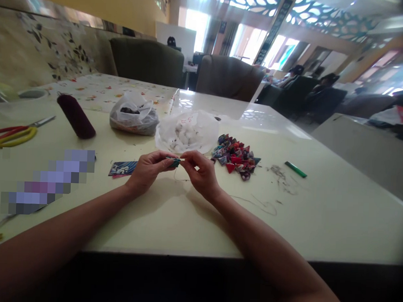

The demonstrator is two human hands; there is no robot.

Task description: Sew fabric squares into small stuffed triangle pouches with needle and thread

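A small green fabric piece [175, 162] is pinched in my left hand [151, 167] over the middle of the table. My right hand [200, 172] meets it from the right with thumb and forefinger closed at its edge; what they grip is too small to make out. A thin thread [180, 180] hangs below the hands. Under my left hand's fingers lie flat patterned fabric pieces [121, 168]. Behind the hands sits an open white plastic bag [202, 129] with white stuffing. A pile of small patterned fabric triangles [236, 154] lies right of my right hand.
Scissors [17, 133] and a dark purple cylinder [76, 116] lie on the left. A grey-white plastic bag [134, 118] stands behind my left hand. On the right are a green object [295, 169] and thread scraps [281, 176]. Chairs and people are beyond the table.
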